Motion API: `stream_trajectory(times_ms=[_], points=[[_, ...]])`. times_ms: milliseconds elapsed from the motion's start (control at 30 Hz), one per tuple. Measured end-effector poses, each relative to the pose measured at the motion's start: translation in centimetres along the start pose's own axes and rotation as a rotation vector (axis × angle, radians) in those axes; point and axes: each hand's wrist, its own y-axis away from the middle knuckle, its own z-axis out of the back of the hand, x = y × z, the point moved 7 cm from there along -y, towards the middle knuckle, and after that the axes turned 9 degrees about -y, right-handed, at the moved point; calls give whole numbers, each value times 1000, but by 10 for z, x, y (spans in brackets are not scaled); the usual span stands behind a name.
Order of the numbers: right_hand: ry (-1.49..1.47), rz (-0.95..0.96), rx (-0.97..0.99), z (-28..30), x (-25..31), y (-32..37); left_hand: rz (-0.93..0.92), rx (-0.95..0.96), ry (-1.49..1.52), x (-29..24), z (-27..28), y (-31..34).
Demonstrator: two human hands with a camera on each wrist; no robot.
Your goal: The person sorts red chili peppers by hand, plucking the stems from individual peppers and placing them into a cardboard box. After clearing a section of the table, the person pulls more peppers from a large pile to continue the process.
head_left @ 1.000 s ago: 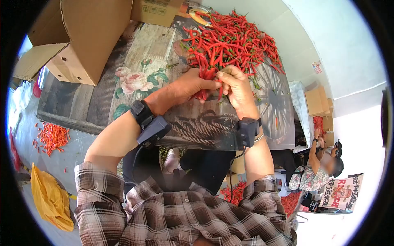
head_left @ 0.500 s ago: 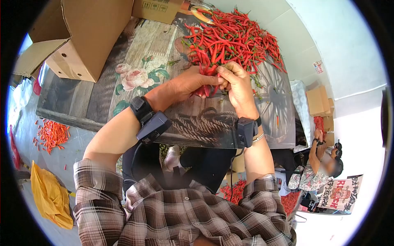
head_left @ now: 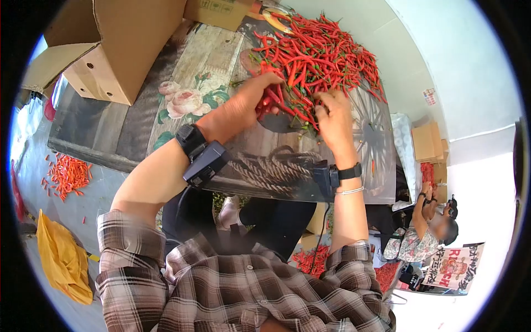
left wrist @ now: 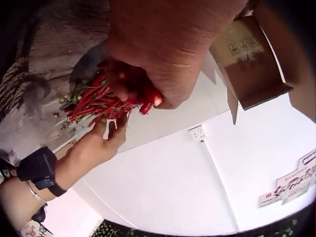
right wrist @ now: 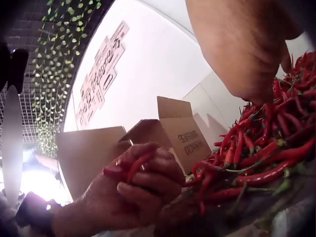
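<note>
A heap of red chili peppers [head_left: 326, 52] with green stems covers the far side of the table. My left hand [head_left: 250, 102] grips several red chilies at the near left edge of this heap. The right wrist view shows the fingers of that hand [right wrist: 143, 190] curled round the held chilies [right wrist: 131, 168]. My right hand [head_left: 336, 119] is at the heap's near right edge, thumb and forefinger apart. In the left wrist view, the right hand's fingertips [left wrist: 121, 129] reach in at the chilies [left wrist: 98, 101], with a gap between thumb and fingers.
An open cardboard box [head_left: 119, 50] stands at the table's left, another box [head_left: 218, 12] behind it. The tabletop [head_left: 193, 58] has a flower and rope print. Cut chilies [head_left: 69, 176] lie on the floor near a yellow bag [head_left: 63, 260]. Another person [head_left: 423, 235] works at the right.
My hands were together at the held chilies; now they are apart. The right hand has moved right to the heap's edge, while the left has shifted slightly up and left, still holding chilies.
</note>
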Motion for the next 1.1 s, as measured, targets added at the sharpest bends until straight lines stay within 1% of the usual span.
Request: stream_trajectory(times_ms=[67,100,133,200,267,333,367,433,467,533,567,600,667,700,767,800,833,867,900,933,1000,1033,1100], points=[[-240,-157,286,-27,-4,9,-31,-1,89,-5,0,2],[-174,-139,296,-33,2,10,-28,-1,85,-4,-1,3],[-178,-141,294,-37,8,12,-34,-19,99,-4,-1,3],[-7,-234,336,-42,11,16,-42,-38,112,-4,1,2],[-26,-248,333,-43,10,13,-43,-7,85,-3,2,-2],[-169,-285,351,-45,5,12,-35,21,34,-1,4,-5],[-167,-283,351,-46,0,12,-26,51,-19,1,3,-6],[-276,-309,294,-43,-8,9,-47,45,-32,0,1,-5],[-277,-304,299,-43,-12,9,-64,37,-46,0,1,-4],[-570,-467,178,-36,-17,8,-88,16,-94,-5,-4,4],[-726,-462,122,-33,-15,5,-111,0,-147,-9,-6,7],[-724,-464,121,-31,-11,2,-110,2,-147,-9,-7,8],[-1127,-587,71,-34,-3,1,-137,60,-228,-10,-15,9],[-1133,-570,56,-33,2,-3,-136,61,-229,-10,-17,10],[-1163,-559,61,-33,9,-6,-131,159,-275,-10,-26,14],[-1192,-548,67,-33,11,-7,-131,159,-276,-9,-24,13],[-1192,-548,67,-33,11,-7,-107,181,-310,-7,-23,13],[-1109,-570,101,-34,9,-5,-83,203,-345,-4,-23,12],[-1025,-592,134,-35,8,-4,-83,203,-345,-1,-24,12],[-1025,-591,133,-35,9,-4,-114,165,-354,-1,-25,12],[-407,-86,24,-12,35,-16,-145,127,-363,-2,-24,11],[-407,-87,25,-13,37,-17,-144,130,-372,-2,-25,12],[-165,55,-29,-8,50,-20,-143,135,-380,-3,-27,13]])
